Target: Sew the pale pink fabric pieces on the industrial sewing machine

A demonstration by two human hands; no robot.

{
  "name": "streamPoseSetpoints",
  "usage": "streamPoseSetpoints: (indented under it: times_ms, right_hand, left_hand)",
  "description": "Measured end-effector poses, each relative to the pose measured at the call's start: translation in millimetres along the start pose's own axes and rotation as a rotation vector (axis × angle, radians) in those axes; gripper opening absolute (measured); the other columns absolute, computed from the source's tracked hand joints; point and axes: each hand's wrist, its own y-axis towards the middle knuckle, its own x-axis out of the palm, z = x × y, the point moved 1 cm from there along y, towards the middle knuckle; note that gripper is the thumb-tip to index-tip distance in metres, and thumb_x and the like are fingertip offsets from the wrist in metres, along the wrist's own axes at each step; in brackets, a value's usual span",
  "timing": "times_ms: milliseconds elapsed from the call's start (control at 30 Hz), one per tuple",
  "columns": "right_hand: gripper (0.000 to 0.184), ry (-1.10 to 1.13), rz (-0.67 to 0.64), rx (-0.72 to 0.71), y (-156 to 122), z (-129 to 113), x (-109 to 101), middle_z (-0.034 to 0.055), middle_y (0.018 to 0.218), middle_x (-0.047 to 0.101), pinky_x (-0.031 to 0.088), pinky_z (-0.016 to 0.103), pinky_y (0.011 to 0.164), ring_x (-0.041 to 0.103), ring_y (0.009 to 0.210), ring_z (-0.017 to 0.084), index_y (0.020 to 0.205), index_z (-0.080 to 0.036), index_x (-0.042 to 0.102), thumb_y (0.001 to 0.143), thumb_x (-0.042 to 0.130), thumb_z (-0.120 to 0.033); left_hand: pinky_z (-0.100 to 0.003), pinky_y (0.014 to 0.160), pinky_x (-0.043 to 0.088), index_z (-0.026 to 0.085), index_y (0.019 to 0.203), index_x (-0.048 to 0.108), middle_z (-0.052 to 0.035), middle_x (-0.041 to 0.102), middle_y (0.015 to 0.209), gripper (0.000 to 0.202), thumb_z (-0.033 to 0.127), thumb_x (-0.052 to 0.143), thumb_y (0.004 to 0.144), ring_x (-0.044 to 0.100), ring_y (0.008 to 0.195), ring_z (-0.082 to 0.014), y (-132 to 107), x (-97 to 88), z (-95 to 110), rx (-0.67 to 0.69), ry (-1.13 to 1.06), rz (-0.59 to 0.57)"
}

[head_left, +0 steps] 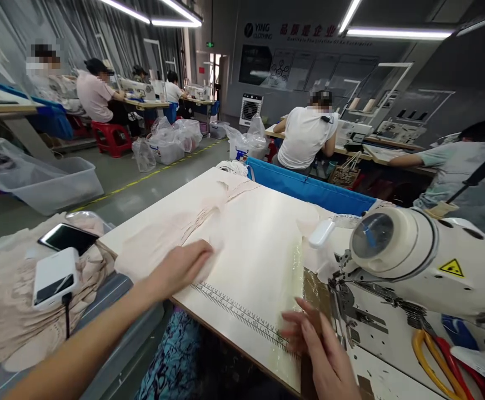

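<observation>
My left hand [181, 269] is closed at the edge of a thin pale pink fabric piece [214, 230], which looks partly lifted and blurred. Beneath and beside it, more pale fabric pieces [153, 241] lie layered on the white sewing table [263, 239]. Fingers apart, my right hand [323, 347] hovers near the front edge of the table, with nothing in it. To its right stands a sewing machine [417, 250]. Some pale fabric [323, 258] hangs by the machine's needle area, which is partly hidden.
Yellow-handled scissors [431, 355] lie at the machine's right front. At left, a white power bank [55, 278] and a phone [68, 238] rest on a fabric heap [9, 294]. A blue cloth trough [309, 186] borders the table's far side. Co-workers sit at other machines.
</observation>
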Motion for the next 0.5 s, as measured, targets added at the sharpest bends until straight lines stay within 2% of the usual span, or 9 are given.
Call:
streamPoseSetpoints:
  times_ms: [33,100,167,233,300,367,400,433,500]
  right_hand:
    - [0.066,0.065,-0.099,0.037,7.0,-4.6,7.7,0.0120,0.115,0.075,0.061,0.036,0.075,0.074,0.090,0.026,0.133,-0.022,0.057,0.084,0.066,-0.065]
    - [0.070,0.157,-0.154,0.069,19.8,-13.2,21.1,0.0121,0.117,0.073,0.061,0.039,0.080,0.074,0.093,0.026,0.133,-0.024,0.058,0.080,0.069,-0.067]
    - [0.069,0.161,-0.184,0.076,27.9,-20.0,31.2,0.0098,0.110,0.074,0.060,0.037,0.078,0.073,0.088,0.023,0.130,-0.025,0.063,0.076,0.073,-0.066]
    - [0.063,0.173,-0.223,0.068,28.4,-24.6,35.6,0.0060,0.096,0.075,0.058,0.033,0.069,0.070,0.073,0.018,0.123,-0.024,0.067,0.075,0.076,-0.063]
    - [0.055,0.182,-0.237,0.045,19.5,-25.9,32.2,0.0005,0.079,0.070,0.051,0.026,0.057,0.061,0.055,0.011,0.111,-0.021,0.070,0.075,0.077,-0.061]
    - [0.050,0.172,-0.217,0.050,1.1,-23.0,21.0,-0.0032,0.068,0.063,0.042,0.021,0.049,0.050,0.045,0.007,0.104,-0.018,0.071,0.077,0.077,-0.059]
    - [0.048,0.164,-0.190,0.074,-10.9,-20.1,13.1,-0.0036,0.066,0.062,0.039,0.020,0.047,0.048,0.044,0.006,0.104,-0.018,0.071,0.078,0.076,-0.058]
    - [0.048,0.151,-0.162,0.114,-24.0,-16.6,4.2,-0.0030,0.065,0.063,0.040,0.021,0.048,0.049,0.044,0.007,0.107,-0.018,0.071,0.080,0.075,-0.058]
    - [0.051,0.114,-0.055,0.186,-50.6,-9.8,-15.6,-0.0005,0.063,0.066,0.043,0.023,0.049,0.051,0.044,0.009,0.110,-0.017,0.072,0.081,0.073,-0.059]
  left_hand:
    - [-0.029,0.072,0.051,0.020,0.102,0.058,-0.0041,0.073,0.095,0.029,0.030,0.030,0.099,0.069,0.081,-0.0187,2.5,10.9,17.2,0.058,-0.019,-0.079]
    - [-0.028,0.069,0.051,0.021,0.103,0.059,-0.0026,0.074,0.094,0.024,0.026,0.035,0.100,0.070,0.080,-0.0180,4.4,35.4,53.5,0.180,-0.012,-0.256]
    - [-0.027,0.062,0.049,0.020,0.102,0.060,-0.0016,0.073,0.090,0.019,0.023,0.042,0.100,0.070,0.075,-0.0185,-0.2,60.8,88.6,0.369,0.066,-0.395]
    - [-0.027,0.050,0.043,0.019,0.091,0.061,-0.0018,0.072,0.081,0.008,0.018,0.053,0.093,0.068,0.066,-0.0185,-11.7,83.5,116.7,0.626,0.148,-0.518]
    - [-0.027,0.046,0.040,0.019,0.081,0.060,-0.0010,0.071,0.081,0.010,0.015,0.059,0.091,0.067,0.066,-0.0163,-25.2,97.2,132.7,0.880,0.056,-0.631]
    - [-0.023,0.057,0.048,0.017,0.086,0.060,-0.0019,0.072,0.091,0.006,0.014,0.062,0.090,0.068,0.078,-0.0138,-31.9,97.1,135.2,1.056,-0.192,-0.671]
    - [-0.022,0.065,0.051,0.017,0.090,0.061,-0.0023,0.072,0.095,0.002,0.015,0.062,0.091,0.068,0.083,-0.0135,-29.8,92.4,131.8,1.076,-0.304,-0.652]
    - [-0.021,0.071,0.052,0.018,0.097,0.061,-0.0022,0.072,0.098,0.004,0.019,0.061,0.093,0.068,0.088,-0.0137,-23.5,86.1,125.9,1.032,-0.377,-0.610]
    - [-0.024,0.077,0.053,0.018,0.099,0.063,-0.0046,0.072,0.096,0.019,0.027,0.046,0.101,0.067,0.088,-0.0148,0.4,73.5,108.9,0.819,-0.372,-0.458]
